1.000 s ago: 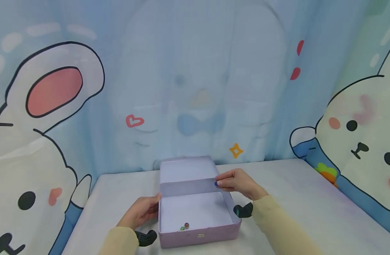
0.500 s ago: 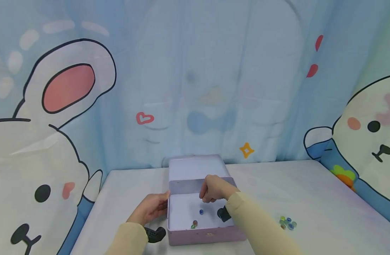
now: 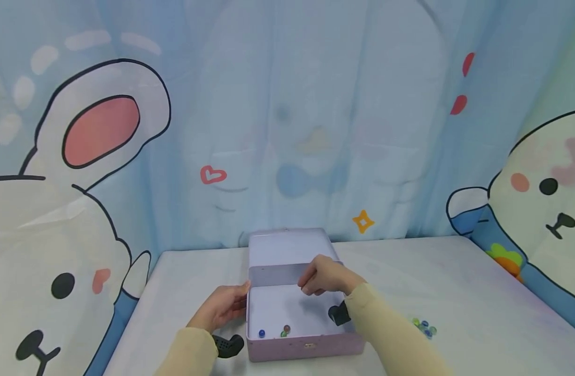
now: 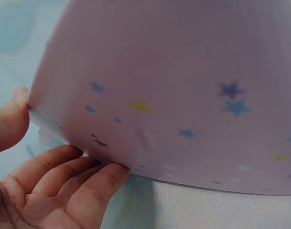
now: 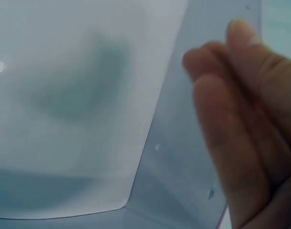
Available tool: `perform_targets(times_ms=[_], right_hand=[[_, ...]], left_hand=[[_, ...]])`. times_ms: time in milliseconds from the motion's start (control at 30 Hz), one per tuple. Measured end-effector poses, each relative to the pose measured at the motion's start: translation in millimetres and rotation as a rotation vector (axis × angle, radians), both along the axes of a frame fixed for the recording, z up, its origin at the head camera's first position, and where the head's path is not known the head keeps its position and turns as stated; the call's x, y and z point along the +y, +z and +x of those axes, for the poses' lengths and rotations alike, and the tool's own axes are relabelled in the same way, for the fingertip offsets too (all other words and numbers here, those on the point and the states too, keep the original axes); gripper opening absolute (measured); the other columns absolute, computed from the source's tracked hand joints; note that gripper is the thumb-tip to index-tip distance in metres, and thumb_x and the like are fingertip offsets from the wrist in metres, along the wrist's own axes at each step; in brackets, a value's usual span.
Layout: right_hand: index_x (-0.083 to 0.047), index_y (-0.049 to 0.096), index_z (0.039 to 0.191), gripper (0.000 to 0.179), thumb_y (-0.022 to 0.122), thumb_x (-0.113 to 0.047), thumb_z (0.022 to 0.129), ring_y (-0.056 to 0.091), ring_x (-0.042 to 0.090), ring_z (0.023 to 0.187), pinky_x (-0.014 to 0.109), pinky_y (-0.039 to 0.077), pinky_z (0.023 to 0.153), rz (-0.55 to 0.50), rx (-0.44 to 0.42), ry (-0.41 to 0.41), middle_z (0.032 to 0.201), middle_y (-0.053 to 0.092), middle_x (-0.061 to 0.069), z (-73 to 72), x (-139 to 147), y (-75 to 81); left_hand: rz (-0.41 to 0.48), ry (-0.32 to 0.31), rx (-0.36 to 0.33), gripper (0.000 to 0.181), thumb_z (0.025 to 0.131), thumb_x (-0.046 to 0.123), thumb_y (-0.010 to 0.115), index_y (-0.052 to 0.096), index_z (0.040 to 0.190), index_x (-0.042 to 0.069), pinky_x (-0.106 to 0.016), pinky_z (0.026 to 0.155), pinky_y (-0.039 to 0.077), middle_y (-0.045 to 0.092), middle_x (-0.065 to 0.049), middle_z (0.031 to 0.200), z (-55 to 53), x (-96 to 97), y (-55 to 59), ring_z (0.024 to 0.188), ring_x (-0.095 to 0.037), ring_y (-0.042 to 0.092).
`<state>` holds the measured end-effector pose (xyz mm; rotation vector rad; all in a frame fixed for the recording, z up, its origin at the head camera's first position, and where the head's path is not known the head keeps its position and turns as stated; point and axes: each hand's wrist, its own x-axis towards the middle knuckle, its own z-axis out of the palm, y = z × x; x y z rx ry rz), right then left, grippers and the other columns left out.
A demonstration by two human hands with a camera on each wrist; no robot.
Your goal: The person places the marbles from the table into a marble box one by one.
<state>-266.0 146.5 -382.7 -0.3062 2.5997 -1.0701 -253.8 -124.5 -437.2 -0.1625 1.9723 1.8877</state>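
Observation:
A lilac hinged box [image 3: 330,348] stands with its lid [image 3: 287,249] raised at the back. On its floor near the front wall lie a blue marble [image 3: 261,333], a brown marble [image 3: 287,329] and a green marble [image 3: 284,334]. My left hand [image 3: 222,307] holds the box's left side; in the left wrist view the thumb presses one edge and the fingertips sit at the lower edge of its star-printed wall [image 4: 183,95]. Over the inside of the box hovers my right hand [image 3: 327,275], fingers loosely bent, nothing seen between them in the right wrist view.
Several loose glass marbles [image 3: 427,329] lie in a cluster on the white tabletop [image 3: 484,303], right of the box and beyond the right forearm. A pale blue curtain [image 3: 287,104] with cartoon prints hangs right behind the table.
My right hand carried a blue marble over the box's right wall and let it go inside. The marble rolled to the front left corner. My left hand stays on the box.

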Motion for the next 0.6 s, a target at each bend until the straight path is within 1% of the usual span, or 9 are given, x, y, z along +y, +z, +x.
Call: perform_targets(times_ms=[133, 233, 300, 433, 533, 600], right_hand=[[0.006, 0.074, 0.114, 0.029, 0.078, -0.011, 0.090, 0.075, 0.016, 0.091, 0.037, 0.065, 0.084, -0.186, -0.001, 0.036, 0.103, 0.079, 0.013, 1.0, 31.9, 3.5], [0.007, 0.070, 0.123, 0.040, 0.076, -0.018, 0.093, 0.075, 0.020, 0.100, 0.040, 0.063, 0.091, -0.269, 0.009, -0.003, 0.115, 0.076, 0.018, 6.9, 67.6, 7.1], [0.008, 0.066, 0.128, 0.046, 0.076, -0.021, 0.094, 0.074, 0.023, 0.106, 0.042, 0.062, 0.094, -0.281, 0.016, -0.058, 0.121, 0.074, 0.020, 13.7, 94.7, 8.8], [0.009, 0.061, 0.133, 0.051, 0.073, -0.023, 0.096, 0.073, 0.026, 0.112, 0.042, 0.060, 0.097, -0.259, 0.028, -0.177, 0.128, 0.070, 0.022, 29.8, 146.1, 10.3], [0.009, 0.060, 0.135, 0.052, 0.073, -0.024, 0.096, 0.072, 0.028, 0.114, 0.041, 0.060, 0.097, -0.231, 0.047, -0.230, 0.131, 0.068, 0.024, 39.2, 172.5, 13.0], [0.007, 0.062, 0.133, 0.052, 0.073, -0.027, 0.096, 0.072, 0.029, 0.114, 0.040, 0.060, 0.096, -0.186, 0.066, -0.254, 0.131, 0.068, 0.024, 44.7, 184.6, 13.9]], left_hand=[[0.001, -0.014, 0.009, 0.057, 0.107, 0.030, 0.055, 0.048, 0.142, -0.014, -0.052, 0.112, 0.049, 0.053, -0.032, 0.145, -0.3, -0.6, -1.2, 0.134, -0.043, 0.055], [-0.001, -0.022, 0.008, 0.058, 0.107, 0.030, 0.055, 0.047, 0.143, -0.014, -0.053, 0.113, 0.048, 0.051, -0.032, 0.146, 1.2, 1.5, -1.4, 0.134, -0.044, 0.054], [-0.002, -0.028, 0.007, 0.058, 0.107, 0.030, 0.054, 0.046, 0.143, -0.014, -0.053, 0.113, 0.047, 0.051, -0.033, 0.147, 2.4, 3.9, -1.3, 0.135, -0.044, 0.053], [-0.005, -0.027, 0.000, 0.058, 0.107, 0.030, 0.054, 0.046, 0.144, -0.014, -0.053, 0.113, 0.047, 0.049, -0.034, 0.148, 3.5, 5.7, -0.5, 0.136, -0.045, 0.052], [-0.007, -0.022, 0.002, 0.057, 0.108, 0.030, 0.053, 0.046, 0.144, -0.014, -0.054, 0.113, 0.046, 0.049, -0.034, 0.148, 3.9, 2.5, 0.0, 0.137, -0.046, 0.051], [-0.004, -0.018, 0.003, 0.057, 0.108, 0.030, 0.052, 0.045, 0.144, -0.015, -0.054, 0.114, 0.045, 0.047, -0.035, 0.149, 4.3, -1.0, 1.2, 0.138, -0.046, 0.050]])
